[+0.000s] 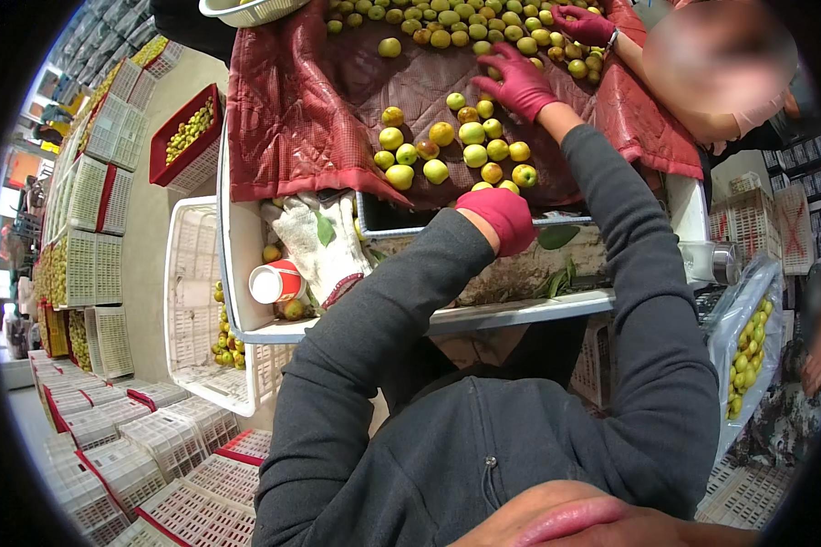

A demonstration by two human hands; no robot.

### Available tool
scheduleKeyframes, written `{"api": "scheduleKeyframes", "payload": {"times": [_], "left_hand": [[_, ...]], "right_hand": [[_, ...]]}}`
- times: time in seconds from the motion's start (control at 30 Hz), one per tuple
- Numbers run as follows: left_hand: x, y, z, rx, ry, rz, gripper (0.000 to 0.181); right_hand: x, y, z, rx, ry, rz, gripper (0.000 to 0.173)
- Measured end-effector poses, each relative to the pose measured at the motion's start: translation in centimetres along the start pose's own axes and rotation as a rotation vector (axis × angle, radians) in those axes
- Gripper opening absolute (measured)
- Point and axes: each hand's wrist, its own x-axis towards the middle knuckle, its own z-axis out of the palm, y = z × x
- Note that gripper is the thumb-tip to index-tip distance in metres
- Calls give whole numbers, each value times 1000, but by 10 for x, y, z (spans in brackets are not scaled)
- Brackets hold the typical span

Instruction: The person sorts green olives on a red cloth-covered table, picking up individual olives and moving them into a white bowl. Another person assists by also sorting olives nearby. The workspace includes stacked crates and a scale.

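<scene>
Green and brown jujube fruits (pixel 474 156) lie loose on a dark red quilted cloth (pixel 356 75). My left hand (pixel 498 220), in a red glove, is at the cloth's near edge, above the rim of a dark tray (pixel 390 219); its fingers are curled and mostly hidden, so what it holds cannot be seen. Farther up, my right hand (pixel 516 81), also red-gloved, reaches over the cloth with fingers spread, close to several fruits by the far pile (pixel 451 20). Nothing shows gripped in it, though its palm is hidden.
A paper cup (pixel 276 281) and a white knit glove (pixel 321 239) lie in the bin's left part. A glass jar (pixel 711 262) stands right. White crates (pixel 209 301) line the left. Opposite at right, a co-worker's gloved hand (pixel 585 26) touches the pile. A white basket (pixel 250 12) sits upper left.
</scene>
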Motion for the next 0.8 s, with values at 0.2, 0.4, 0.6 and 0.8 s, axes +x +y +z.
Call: {"api": "scheduleKeyframes", "payload": {"times": [0.2,0.4,0.6,0.8], "left_hand": [[-7,-2,-6,-16,-44,-19,46],[2,-7,8,-44,23,-25,45],[-10,5,-8,-68,-31,-36,40],[-11,5,-12,-50,-94,-25,39]], "right_hand": [[-44,-65,-17,288,-180,-154,42],[22,13,-32,283,251,128,40],[99,64,16,15,14,527,92],[134,-73,18,-103,-94,297,86]]}}
